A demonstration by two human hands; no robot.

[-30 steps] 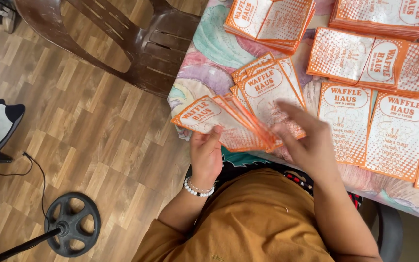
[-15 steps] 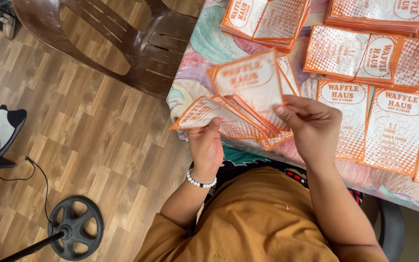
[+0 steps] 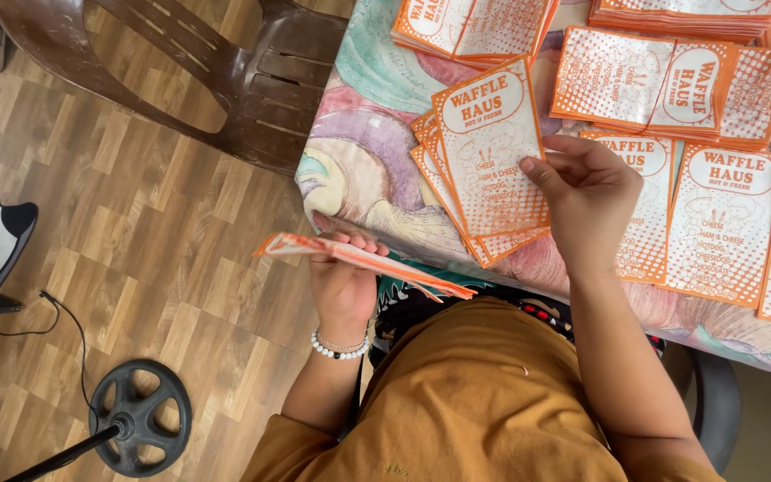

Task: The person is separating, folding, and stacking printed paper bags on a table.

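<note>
Left hand (image 3: 343, 284) grip closed on flat bag stack (image 3: 363, 261); right hand (image 3: 587, 192) grip pinches single bag (image 3: 493, 152) over surface (image 3: 363, 170).

Chair (image 3: 225, 80) left of table (image 3: 359, 170); bag stacks (image 3: 671, 80) on table.

Flat orange-and-white paper bags (image 3: 363, 259) held edge-on; another paper bag (image 3: 493, 152) upright over the fanned stack (image 3: 457, 210)

1. Paper bags (image 3: 493, 152): white, orange borders, orange dot pattern.
2. Bench (image 3: 368, 170) cloth: pastel swirls of teal, purple, pink and cream.
3. Chair (image 3: 225, 80) at eleven o'clock: dark brown.
4. Floor (image 3: 118, 232): brown wood planks.
5. Shirt (image 3: 475, 402): mustard.
6. Bracelet (image 3: 339, 348): white beads.
</note>
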